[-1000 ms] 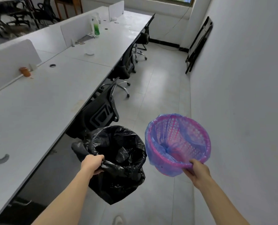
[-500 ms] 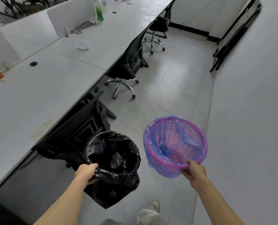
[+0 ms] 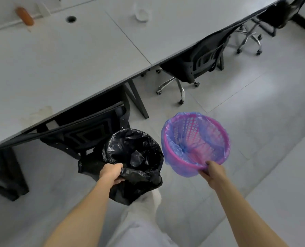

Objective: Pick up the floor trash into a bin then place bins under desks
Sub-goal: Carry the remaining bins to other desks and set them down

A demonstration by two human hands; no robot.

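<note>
I carry two bins above the tiled floor. My left hand (image 3: 111, 173) grips the near rim of a bin lined with a black bag (image 3: 135, 157); crumpled dark material lies inside it. My right hand (image 3: 213, 172) holds the near rim of a pink perforated bin lined with a blue bag (image 3: 195, 142), which looks empty. The two bins hang side by side, almost touching. The long grey desk (image 3: 62, 56) runs across the upper left, its edge just beyond the black bin.
A black office chair (image 3: 87, 129) is tucked under the desk right behind the black bin. Another black chair (image 3: 199, 63) on a chrome base stands farther right, a third (image 3: 279, 13) at the top right. Black desk legs (image 3: 137, 98) stand between the chairs. My trouser leg (image 3: 144, 216) shows below.
The view has swung left and down toward the desk. Both bins have come closer to the desk edge and the nearest chair, still held the same way.
</note>
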